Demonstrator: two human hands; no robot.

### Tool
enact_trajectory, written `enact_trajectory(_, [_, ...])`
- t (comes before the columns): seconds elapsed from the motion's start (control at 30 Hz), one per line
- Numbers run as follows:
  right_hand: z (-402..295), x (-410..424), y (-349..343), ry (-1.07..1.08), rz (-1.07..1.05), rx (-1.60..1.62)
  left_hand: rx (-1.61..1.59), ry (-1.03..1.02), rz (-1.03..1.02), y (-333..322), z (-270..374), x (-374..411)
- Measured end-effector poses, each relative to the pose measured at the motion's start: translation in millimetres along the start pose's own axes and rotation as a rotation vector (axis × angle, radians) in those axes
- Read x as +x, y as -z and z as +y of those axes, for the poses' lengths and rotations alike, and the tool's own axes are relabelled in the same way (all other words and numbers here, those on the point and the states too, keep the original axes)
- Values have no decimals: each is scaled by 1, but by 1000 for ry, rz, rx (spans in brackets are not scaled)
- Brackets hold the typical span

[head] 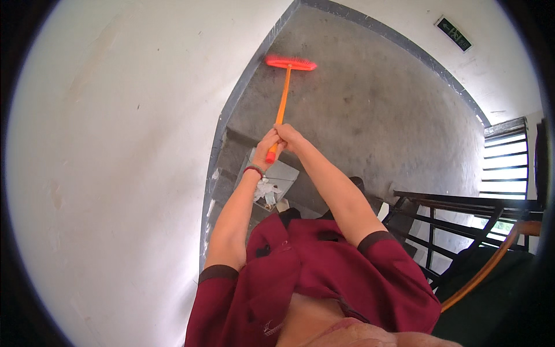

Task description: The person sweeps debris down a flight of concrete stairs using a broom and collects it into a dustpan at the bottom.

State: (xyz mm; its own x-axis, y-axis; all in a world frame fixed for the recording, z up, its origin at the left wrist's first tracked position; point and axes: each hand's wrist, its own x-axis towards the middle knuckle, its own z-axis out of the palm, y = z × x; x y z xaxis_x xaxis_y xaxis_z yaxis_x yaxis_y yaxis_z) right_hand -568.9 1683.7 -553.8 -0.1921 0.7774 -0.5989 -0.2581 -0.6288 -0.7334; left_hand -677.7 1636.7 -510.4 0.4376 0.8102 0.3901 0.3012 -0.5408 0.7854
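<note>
Both of my hands grip the orange handle of a broom (283, 99) near its red-capped end. My left hand (266, 148) is the lower one, with a reddish band and a beaded band at its wrist. Just above and touching it, my right hand (288, 135) closes around the same handle. The broom's red head (291, 63) with its red bristles lies at the far part of the grey concrete landing, near the left wall's dark skirting. Beneath my hands, partly hidden by them, a grey dustpan (284, 172) holds crumpled white paper scraps (266, 192).
Stair steps (234, 182) lie below the landing, close to my feet. A white wall (130, 130) rises at the left. At the right are a black metal railing (451, 201) with a wooden handrail (481, 273) and a barred window (505, 160). An exit sign (453, 34) hangs on the far wall.
</note>
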Motion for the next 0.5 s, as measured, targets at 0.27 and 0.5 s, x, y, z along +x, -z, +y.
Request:
enact_trajectory(0.27, [43,13,-7,-382,-75,-84,70,211,75,37,151,-78])
enact_trajectory(0.5, [89,-99,-101,-579,-437,410,-34,267,346,194,289,-101])
